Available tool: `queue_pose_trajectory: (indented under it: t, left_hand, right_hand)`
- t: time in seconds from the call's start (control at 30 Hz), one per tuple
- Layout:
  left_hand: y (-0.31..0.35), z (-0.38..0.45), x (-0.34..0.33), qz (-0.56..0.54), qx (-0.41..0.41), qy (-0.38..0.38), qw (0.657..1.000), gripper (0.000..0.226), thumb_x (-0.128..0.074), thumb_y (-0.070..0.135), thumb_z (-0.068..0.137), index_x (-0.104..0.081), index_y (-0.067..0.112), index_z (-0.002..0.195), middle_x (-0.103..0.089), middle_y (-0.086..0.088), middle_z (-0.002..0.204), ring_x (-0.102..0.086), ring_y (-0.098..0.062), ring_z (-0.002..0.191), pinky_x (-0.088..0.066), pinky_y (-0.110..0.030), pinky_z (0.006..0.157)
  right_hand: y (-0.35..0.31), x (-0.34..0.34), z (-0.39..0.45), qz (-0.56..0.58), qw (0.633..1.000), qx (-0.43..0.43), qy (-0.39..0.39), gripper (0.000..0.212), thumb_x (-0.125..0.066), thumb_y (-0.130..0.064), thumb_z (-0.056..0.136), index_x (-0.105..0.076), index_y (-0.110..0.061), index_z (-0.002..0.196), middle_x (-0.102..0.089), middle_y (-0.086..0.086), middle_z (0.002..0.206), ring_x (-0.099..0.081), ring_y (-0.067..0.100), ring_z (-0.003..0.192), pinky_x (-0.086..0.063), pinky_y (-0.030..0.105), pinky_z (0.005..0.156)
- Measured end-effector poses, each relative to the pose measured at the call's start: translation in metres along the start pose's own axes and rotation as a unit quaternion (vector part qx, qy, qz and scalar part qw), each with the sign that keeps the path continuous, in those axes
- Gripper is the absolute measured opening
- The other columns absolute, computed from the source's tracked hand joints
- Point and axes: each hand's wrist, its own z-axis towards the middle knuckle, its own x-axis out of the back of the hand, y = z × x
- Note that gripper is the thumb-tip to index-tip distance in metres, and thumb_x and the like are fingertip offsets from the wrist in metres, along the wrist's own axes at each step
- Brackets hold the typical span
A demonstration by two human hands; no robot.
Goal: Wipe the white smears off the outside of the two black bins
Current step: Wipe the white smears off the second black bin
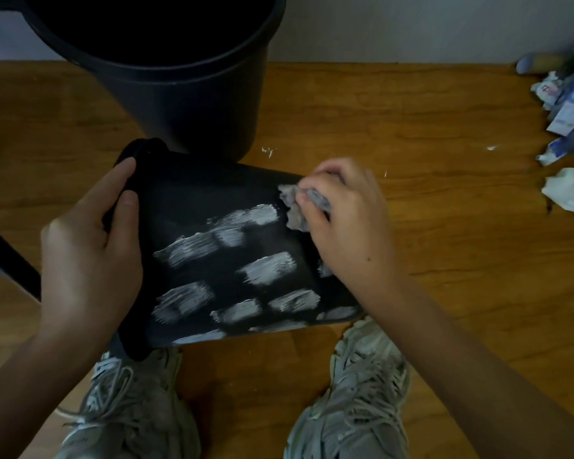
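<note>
A black bin [193, 207] lies on its side on the wooden floor in front of me, its wall covered with several white smears [269, 268]. My left hand [90, 256] grips the bin's rim at the left. My right hand [348, 223] holds a crumpled grey tissue [300, 203] and presses it against the bin's wall near the base, at the upper right. A second black bin [186, 94] stands upright just behind, its visible side free of smears.
A heap of crumpled tissues and wrappers [570, 104] lies on the floor at the far right. Small white flecks [268, 150] dot the floor beside the upright bin. My two grey sneakers [352, 399] are below the lying bin. A dark bar [7, 256] crosses the left edge.
</note>
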Motion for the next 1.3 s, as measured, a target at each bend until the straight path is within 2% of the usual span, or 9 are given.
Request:
queue_pose_trajectory:
  t: [0.17,0.4,0.53,0.67,0.77,0.87,1.03,1.17,1.3]
  left_hand:
    - [-0.001,0.003,-0.001,0.003,-0.007,0.007,1.000,0.031,-0.037,0.033,0.101,-0.046,0.042,0.130,-0.049,0.055,0.090,-0.050,0.027,0.083,-0.036,0.005,0.072]
    - [-0.004,0.001,-0.002,0.017,-0.013,0.003,1.000,0.033,-0.034,0.039,0.101,-0.044,0.046,0.131,-0.049,0.054,0.086,-0.049,0.026,0.076,-0.036,0.005,0.070]
    - [-0.006,0.002,-0.003,0.014,-0.016,0.011,1.000,0.033,-0.034,0.035,0.102,-0.046,0.041,0.132,-0.048,0.056,0.091,-0.048,0.029,0.082,-0.035,0.006,0.074]
    - [-0.010,0.006,-0.005,0.008,-0.013,0.014,1.000,0.038,-0.034,0.035,0.101,-0.047,0.033,0.137,-0.047,0.056,0.097,-0.048,0.028,0.086,-0.035,0.005,0.077]
    - [-0.013,0.007,-0.005,0.006,-0.012,0.018,1.000,0.040,-0.034,0.035,0.101,-0.047,0.031,0.138,-0.047,0.056,0.100,-0.047,0.029,0.089,-0.033,0.006,0.079]
    - [-0.012,0.007,-0.006,0.006,-0.016,0.016,1.000,0.037,-0.035,0.033,0.102,-0.047,0.034,0.136,-0.046,0.056,0.101,-0.047,0.029,0.093,-0.033,0.006,0.079]
    - [-0.010,0.006,-0.005,0.006,-0.020,0.028,0.999,0.033,-0.034,0.039,0.100,-0.046,0.046,0.130,-0.046,0.053,0.109,-0.045,0.026,0.106,-0.032,0.004,0.088]
    - [-0.008,0.006,-0.005,0.018,-0.028,0.022,0.999,0.030,-0.035,0.037,0.100,-0.044,0.052,0.124,-0.045,0.056,0.107,-0.047,0.027,0.098,-0.034,0.003,0.086]
    - [-0.007,0.003,-0.004,0.019,-0.037,0.027,0.999,0.031,-0.035,0.038,0.100,-0.044,0.056,0.123,-0.046,0.053,0.111,-0.047,0.022,0.108,-0.033,0.001,0.093]
  right_hand:
    - [0.012,0.003,-0.016,0.014,1.000,0.013,0.004,0.021,-0.057,-0.024,0.091,-0.071,-0.010,0.098,-0.059,0.007,0.108,-0.053,0.024,0.100,-0.031,0.011,0.083]
    - [0.028,0.019,-0.037,-0.024,0.997,-0.060,0.047,0.019,-0.057,-0.021,0.088,-0.070,-0.010,0.095,-0.059,0.007,0.109,-0.053,0.023,0.100,-0.028,0.009,0.083]
    - [-0.001,0.000,-0.015,-0.003,1.000,-0.007,0.014,0.019,-0.058,-0.022,0.089,-0.071,-0.011,0.097,-0.060,0.007,0.109,-0.053,0.025,0.101,-0.039,0.026,0.085]
    - [-0.010,-0.008,0.010,-0.009,1.000,0.011,0.003,0.009,-0.066,-0.017,0.089,-0.071,-0.012,0.093,-0.060,0.006,0.104,-0.055,0.026,0.093,-0.047,0.031,0.070]
    - [-0.006,-0.003,0.016,-0.032,0.999,0.009,-0.024,0.009,-0.065,-0.020,0.090,-0.071,-0.015,0.094,-0.059,0.004,0.103,-0.053,0.020,0.093,-0.042,0.026,0.068]
    - [0.016,0.009,0.012,-0.067,0.995,-0.058,-0.041,0.013,-0.059,-0.026,0.093,-0.068,-0.020,0.100,-0.055,0.000,0.111,-0.049,0.014,0.100,-0.032,0.022,0.076]
    - [0.052,0.024,0.000,-0.074,0.988,-0.135,-0.005,0.013,-0.062,-0.018,0.091,-0.073,-0.013,0.097,-0.061,0.009,0.108,-0.057,0.028,0.098,-0.041,0.032,0.073]
    - [0.044,0.018,-0.005,-0.095,0.987,-0.126,0.023,0.012,-0.063,-0.016,0.090,-0.071,-0.010,0.096,-0.061,0.012,0.106,-0.056,0.032,0.096,-0.034,0.030,0.072]
    - [0.017,0.005,-0.008,-0.075,0.994,-0.073,0.044,0.010,-0.063,-0.017,0.090,-0.070,-0.013,0.096,-0.060,0.008,0.108,-0.054,0.025,0.098,-0.036,0.026,0.077]
